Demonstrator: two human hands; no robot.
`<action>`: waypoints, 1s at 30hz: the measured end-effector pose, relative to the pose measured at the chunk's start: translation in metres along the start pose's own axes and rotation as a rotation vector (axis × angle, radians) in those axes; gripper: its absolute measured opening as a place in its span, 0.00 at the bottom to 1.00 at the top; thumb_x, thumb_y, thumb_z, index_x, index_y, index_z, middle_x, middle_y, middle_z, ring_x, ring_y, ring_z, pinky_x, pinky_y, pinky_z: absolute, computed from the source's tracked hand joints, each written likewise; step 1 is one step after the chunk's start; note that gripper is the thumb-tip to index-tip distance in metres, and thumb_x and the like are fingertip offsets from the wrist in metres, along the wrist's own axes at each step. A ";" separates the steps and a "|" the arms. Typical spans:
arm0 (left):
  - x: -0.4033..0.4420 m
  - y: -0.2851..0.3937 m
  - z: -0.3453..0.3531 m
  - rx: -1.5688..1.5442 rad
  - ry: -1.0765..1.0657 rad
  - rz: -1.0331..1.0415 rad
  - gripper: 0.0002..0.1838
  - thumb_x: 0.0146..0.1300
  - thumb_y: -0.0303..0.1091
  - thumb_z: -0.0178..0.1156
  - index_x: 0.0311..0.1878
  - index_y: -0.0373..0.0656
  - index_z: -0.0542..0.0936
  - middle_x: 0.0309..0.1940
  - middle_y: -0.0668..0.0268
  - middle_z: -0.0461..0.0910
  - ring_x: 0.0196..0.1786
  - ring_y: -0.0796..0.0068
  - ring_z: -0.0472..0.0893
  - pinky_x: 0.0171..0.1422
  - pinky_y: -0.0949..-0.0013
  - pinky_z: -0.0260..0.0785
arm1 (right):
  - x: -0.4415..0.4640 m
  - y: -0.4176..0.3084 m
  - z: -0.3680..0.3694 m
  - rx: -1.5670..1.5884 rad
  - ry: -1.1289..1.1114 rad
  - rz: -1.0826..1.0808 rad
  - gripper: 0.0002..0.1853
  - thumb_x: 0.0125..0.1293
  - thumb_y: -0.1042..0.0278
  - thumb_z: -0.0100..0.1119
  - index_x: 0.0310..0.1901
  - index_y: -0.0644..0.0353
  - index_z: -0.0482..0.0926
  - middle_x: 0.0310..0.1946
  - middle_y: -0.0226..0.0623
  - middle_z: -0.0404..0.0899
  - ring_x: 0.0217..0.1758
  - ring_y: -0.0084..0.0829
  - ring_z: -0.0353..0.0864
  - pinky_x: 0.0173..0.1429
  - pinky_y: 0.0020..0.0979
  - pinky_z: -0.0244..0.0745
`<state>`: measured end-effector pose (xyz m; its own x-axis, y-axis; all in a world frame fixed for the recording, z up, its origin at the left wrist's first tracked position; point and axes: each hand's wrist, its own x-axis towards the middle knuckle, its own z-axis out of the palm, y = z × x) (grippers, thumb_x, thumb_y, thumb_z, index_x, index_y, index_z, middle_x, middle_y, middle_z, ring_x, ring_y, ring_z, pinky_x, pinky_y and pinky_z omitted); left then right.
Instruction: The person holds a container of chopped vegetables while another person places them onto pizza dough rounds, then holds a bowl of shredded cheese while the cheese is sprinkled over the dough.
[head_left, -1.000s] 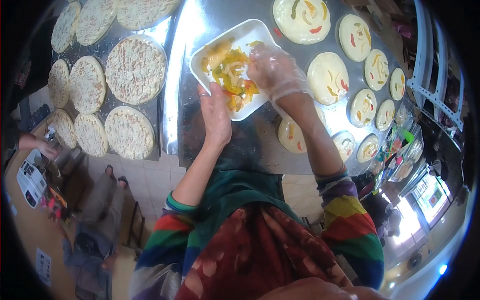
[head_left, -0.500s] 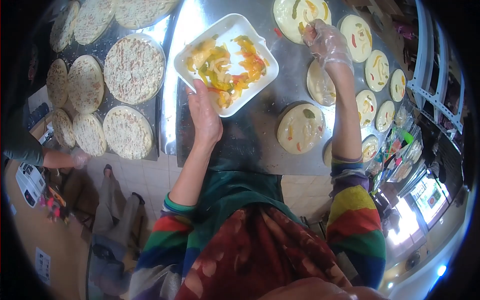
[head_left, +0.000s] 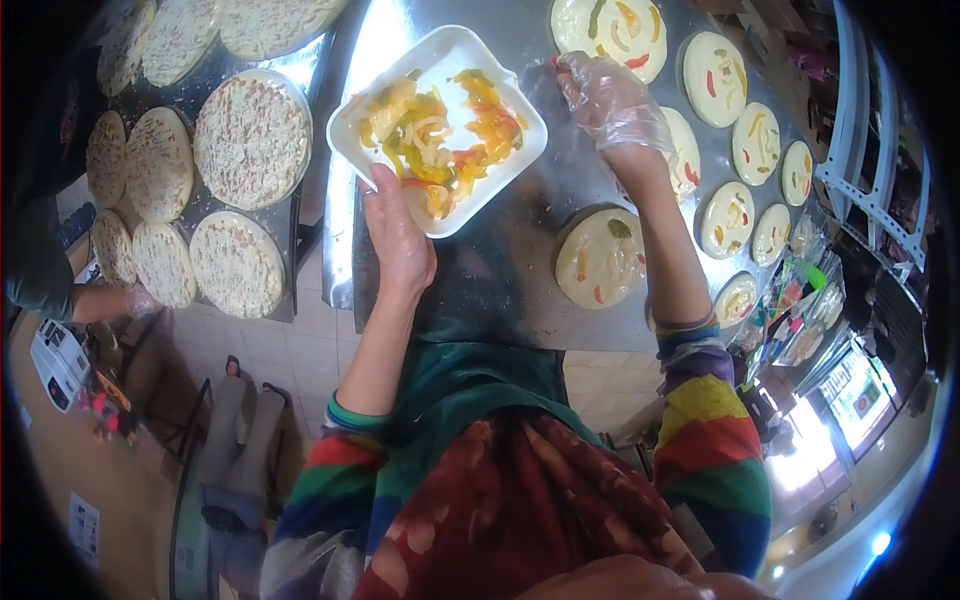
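Note:
My bare left hand (head_left: 400, 235) grips the near left side of a white tray (head_left: 345, 125), tilted above the metal table. Inside the tray lie sliced peppers (head_left: 425, 135) in yellow, green, orange and red, in two heaps. My right hand (head_left: 615, 105), in a clear plastic glove, is over the table right of the tray. Its fingertips are pinched together at a small red pepper piece (head_left: 556, 62). Just beyond it is a round dough base (head_left: 610, 30) with pepper strips. Another base (head_left: 682, 150) is partly hidden by my right hand and wrist, and a third (head_left: 600, 258) lies nearer me.
Several smaller topped bases (head_left: 715, 80) line the table's right side. On a separate left table are several rounds with a crumbly pale topping (head_left: 250, 140). A co-worker's gloved hand (head_left: 142, 302) is beside them. Packaged goods (head_left: 800, 300) hang at the right.
My right hand has moved left off the far base to the red piece on the table. A red strip now shows on that base. The tray has shifted slightly left.

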<state>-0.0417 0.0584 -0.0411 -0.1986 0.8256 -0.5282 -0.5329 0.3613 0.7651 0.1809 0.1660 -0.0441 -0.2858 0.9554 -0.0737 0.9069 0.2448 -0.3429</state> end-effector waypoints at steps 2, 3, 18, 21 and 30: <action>-0.001 -0.002 -0.001 -0.002 -0.007 0.001 0.33 0.72 0.55 0.42 0.68 0.39 0.53 0.59 0.58 0.66 0.63 0.72 0.71 0.64 0.69 0.69 | 0.000 0.004 0.010 -0.059 -0.021 0.012 0.10 0.66 0.64 0.50 0.46 0.56 0.75 0.37 0.46 0.80 0.42 0.47 0.79 0.47 0.44 0.73; -0.001 -0.003 -0.001 -0.001 -0.011 -0.003 0.33 0.72 0.55 0.42 0.68 0.39 0.53 0.59 0.58 0.66 0.62 0.72 0.71 0.64 0.69 0.69 | 0.000 0.006 0.012 -0.091 -0.031 0.019 0.10 0.68 0.62 0.50 0.47 0.55 0.75 0.38 0.45 0.80 0.43 0.46 0.79 0.47 0.43 0.73; -0.004 -0.009 -0.006 0.033 -0.015 -0.030 0.35 0.69 0.59 0.45 0.66 0.41 0.55 0.57 0.60 0.68 0.61 0.74 0.72 0.59 0.71 0.72 | -0.016 0.025 0.042 -0.066 0.121 -0.098 0.09 0.65 0.64 0.51 0.41 0.58 0.74 0.32 0.49 0.79 0.38 0.51 0.78 0.41 0.47 0.71; -0.006 -0.003 -0.003 0.033 -0.025 -0.021 0.34 0.70 0.58 0.45 0.66 0.40 0.55 0.57 0.60 0.68 0.61 0.75 0.73 0.60 0.72 0.72 | -0.014 0.021 0.038 -0.037 0.088 -0.046 0.08 0.64 0.64 0.52 0.39 0.59 0.74 0.31 0.49 0.79 0.38 0.51 0.78 0.41 0.46 0.71; -0.010 0.001 0.001 0.036 -0.030 -0.010 0.33 0.72 0.57 0.43 0.66 0.40 0.55 0.57 0.59 0.68 0.60 0.75 0.73 0.61 0.71 0.70 | 0.042 0.029 -0.052 0.006 -0.184 0.338 0.12 0.65 0.57 0.54 0.38 0.56 0.79 0.30 0.43 0.81 0.31 0.36 0.82 0.36 0.37 0.74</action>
<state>-0.0398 0.0511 -0.0348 -0.1679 0.8343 -0.5251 -0.5044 0.3849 0.7729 0.2110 0.2220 -0.0079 -0.0223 0.9365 -0.3500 0.9577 -0.0804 -0.2762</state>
